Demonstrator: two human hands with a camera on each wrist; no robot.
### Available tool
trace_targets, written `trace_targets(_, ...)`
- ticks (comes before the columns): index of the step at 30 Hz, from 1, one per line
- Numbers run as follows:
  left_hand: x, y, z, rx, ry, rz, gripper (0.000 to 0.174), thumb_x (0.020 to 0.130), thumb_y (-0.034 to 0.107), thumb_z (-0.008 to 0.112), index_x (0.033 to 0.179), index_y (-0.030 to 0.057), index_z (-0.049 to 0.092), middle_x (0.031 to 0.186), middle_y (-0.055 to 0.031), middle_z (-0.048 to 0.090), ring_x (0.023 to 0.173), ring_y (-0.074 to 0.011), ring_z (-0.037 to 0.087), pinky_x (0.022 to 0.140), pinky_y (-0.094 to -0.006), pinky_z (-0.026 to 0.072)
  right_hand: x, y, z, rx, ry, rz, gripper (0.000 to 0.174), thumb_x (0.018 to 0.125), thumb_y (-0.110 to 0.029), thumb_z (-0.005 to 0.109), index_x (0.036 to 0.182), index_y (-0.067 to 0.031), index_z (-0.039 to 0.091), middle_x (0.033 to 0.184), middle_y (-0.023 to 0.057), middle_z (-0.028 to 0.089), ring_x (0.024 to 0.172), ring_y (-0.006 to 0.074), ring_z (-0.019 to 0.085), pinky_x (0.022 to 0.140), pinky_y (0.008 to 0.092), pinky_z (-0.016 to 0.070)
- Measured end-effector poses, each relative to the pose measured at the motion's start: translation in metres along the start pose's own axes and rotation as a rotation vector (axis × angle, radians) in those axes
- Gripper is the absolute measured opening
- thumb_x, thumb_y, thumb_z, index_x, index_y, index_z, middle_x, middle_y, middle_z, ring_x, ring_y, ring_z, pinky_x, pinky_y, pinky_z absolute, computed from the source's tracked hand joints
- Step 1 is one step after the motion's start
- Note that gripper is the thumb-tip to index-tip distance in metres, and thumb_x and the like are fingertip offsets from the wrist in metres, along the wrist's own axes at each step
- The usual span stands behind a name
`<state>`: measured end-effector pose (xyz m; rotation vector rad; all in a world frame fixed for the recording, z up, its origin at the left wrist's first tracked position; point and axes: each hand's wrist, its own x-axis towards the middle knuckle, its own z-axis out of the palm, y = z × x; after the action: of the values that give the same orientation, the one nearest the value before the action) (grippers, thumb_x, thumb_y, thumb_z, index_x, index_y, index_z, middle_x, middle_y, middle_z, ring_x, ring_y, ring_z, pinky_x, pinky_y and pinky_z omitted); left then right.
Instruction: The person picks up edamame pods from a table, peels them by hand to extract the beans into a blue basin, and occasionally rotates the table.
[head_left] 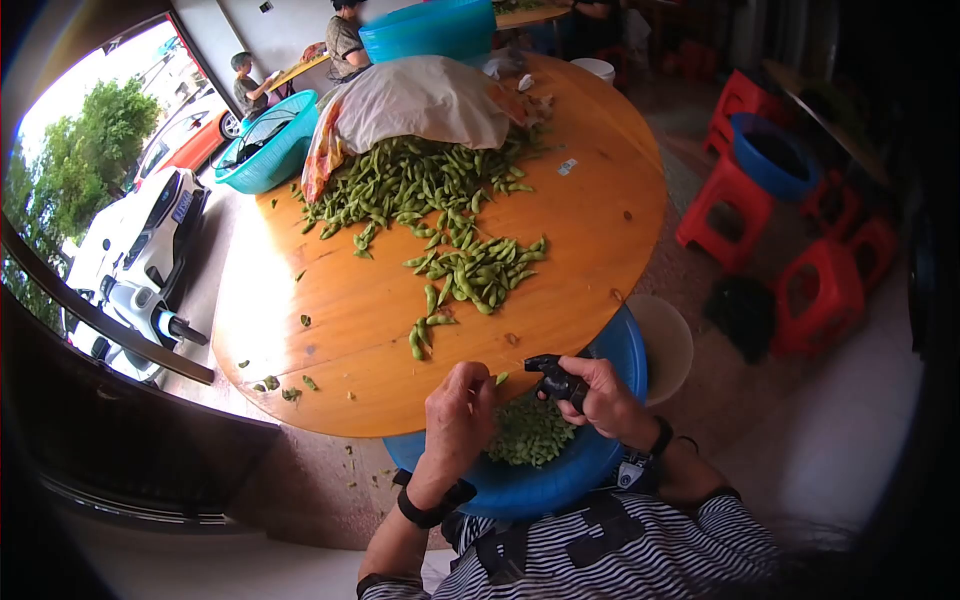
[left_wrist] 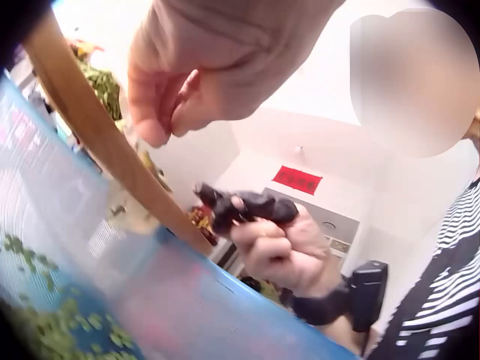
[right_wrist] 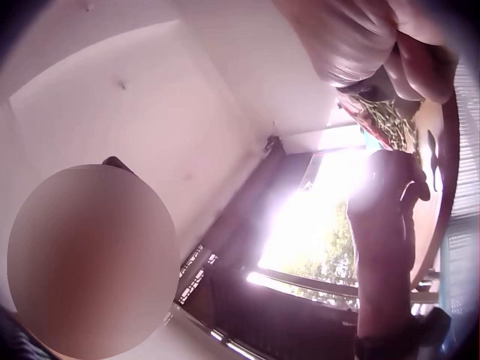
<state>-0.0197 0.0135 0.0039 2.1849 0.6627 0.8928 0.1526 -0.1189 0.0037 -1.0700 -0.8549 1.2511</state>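
My left hand (head_left: 462, 410) is raised at the table's near edge, thumb and fingertips drawn together. A small green soybean pod (head_left: 501, 379) shows at its fingertips, mostly hidden by the fingers. Just to the right, my right hand (head_left: 606, 398) grips a black hand tool (head_left: 556, 380), its head pointing toward the left hand. The left wrist view shows that tool (left_wrist: 244, 208) apart from the left fingertips. Below both hands is a blue basin (head_left: 515, 495) with many shelled green beans (head_left: 530, 432) in it. Loose pods (head_left: 470, 270) lie ahead on the round wooden table (head_left: 590, 190).
A big heap of pods (head_left: 400, 185) sits farther back under a pale cloth (head_left: 425, 100). Teal tubs (head_left: 265, 145) stand around it. Red stools (head_left: 735, 215) are to the right, beside a pale bucket (head_left: 660, 345). Other people (head_left: 347, 48) sit in the background.
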Motion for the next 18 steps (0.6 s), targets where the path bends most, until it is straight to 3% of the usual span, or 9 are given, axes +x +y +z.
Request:
trace_targets(1, 0.005, 0.000, -0.003, 0.001, -0.004, -0.004, 0.010, 0.086, -0.002, 0.063, 0.093, 0.0013, 0.056, 0.077, -0.0124, 0.060, 0.065, -0.0254, 0.064, 0.059, -0.0316, 0.0517, 0.001, 0.000, -0.002, 0.004, 0.001, 0.003, 0.036, 0.086, -0.004, 0.035, 0.112, 0.0091, 0.056, 0.065, 0.0001, 0.050, 0.051, 0.0038, 0.040, 0.047, 0.0183, 0.0331)
trace_targets(3, 0.011, 0.000, -0.010, 0.010, 0.004, -0.036, 0.009, 0.086, -0.001, 0.065, 0.093, 0.0016, 0.059, 0.080, -0.0087, 0.063, 0.071, -0.0198, 0.065, 0.062, -0.0287, 0.0536, 0.002, 0.002, -0.003, -0.006, 0.147, -0.012, 0.037, 0.076, 0.001, 0.035, 0.103, 0.0060, 0.061, 0.068, -0.0002, 0.052, 0.054, 0.0026, 0.043, 0.046, 0.0172, 0.0329)
trace_targets(5, 0.010, 0.002, -0.014, 0.007, -0.070, -0.084, 0.012, 0.084, 0.001, 0.067, 0.094, 0.0018, 0.060, 0.084, -0.0092, 0.062, 0.075, -0.0212, 0.065, 0.064, -0.0320, 0.0537, 0.000, 0.008, -0.011, 0.006, 0.116, -0.039, 0.036, 0.075, 0.002, 0.036, 0.100, 0.0058, 0.062, 0.068, -0.0010, 0.052, 0.055, 0.0025, 0.044, 0.047, 0.0172, 0.0347)
trace_targets(8, 0.002, 0.014, -0.013, 0.163, -0.067, -0.003, 0.014, 0.082, 0.003, 0.069, 0.094, 0.0018, 0.061, 0.087, -0.0106, 0.061, 0.076, -0.0255, 0.064, 0.067, -0.0353, 0.0528, -0.003, 0.006, -0.011, -0.059, 0.171, -0.043, 0.036, 0.074, 0.002, 0.037, 0.098, 0.0054, 0.063, 0.069, -0.0013, 0.053, 0.056, 0.0028, 0.045, 0.049, 0.0180, 0.0365)
trace_targets(11, -0.004, 0.012, -0.003, 0.291, -0.092, 0.005, 0.014, 0.081, 0.004, 0.070, 0.093, 0.0021, 0.064, 0.087, -0.0117, 0.060, 0.077, -0.0292, 0.062, 0.068, -0.0371, 0.0511, -0.007, -0.004, -0.006, -0.157, 0.173, 0.075, 0.035, 0.073, 0.001, 0.038, 0.097, 0.0046, 0.063, 0.070, -0.0014, 0.054, 0.058, 0.0032, 0.046, 0.052, 0.0190, 0.0383)
trace_targets(14, -0.003, 0.001, 0.004, 0.317, -0.119, 0.169, 0.013, 0.081, 0.002, 0.069, 0.094, 0.0029, 0.067, 0.086, -0.0111, 0.060, 0.077, -0.0310, 0.062, 0.066, -0.0379, 0.0502, -0.010, -0.001, -0.004, -0.268, 0.152, 0.049, 0.040, 0.072, 0.001, 0.038, 0.102, 0.0053, 0.063, 0.072, -0.0016, 0.054, 0.063, 0.0036, 0.047, 0.056, 0.0196, 0.0398)
trace_targets(17, -0.002, 0.011, 0.005, 0.199, -0.050, 0.127, 0.013, 0.082, 0.000, 0.068, 0.095, 0.0029, 0.068, 0.082, -0.0098, 0.062, 0.069, -0.0254, 0.063, 0.060, -0.0339, 0.0493, -0.012, -0.003, -0.001, -0.247, 0.129, -0.024, 0.044, 0.071, 0.000, 0.039, 0.109, 0.0064, 0.061, 0.076, -0.0008, 0.056, 0.069, 0.0044, 0.049, 0.062, 0.0202, 0.0415)
trace_targets(18, -0.002, 0.017, 0.002, 0.069, -0.104, 0.017, 0.013, 0.084, 0.000, 0.067, 0.096, 0.0023, 0.068, 0.078, -0.0074, 0.062, 0.065, -0.0205, 0.062, 0.057, -0.0303, 0.0476, -0.014, -0.002, -0.002, -0.261, 0.099, -0.006, 0.046, 0.070, -0.001, 0.040, 0.111, 0.0065, 0.061, 0.079, 0.0001, 0.057, 0.071, 0.0049, 0.050, 0.064, 0.0204, 0.0423)
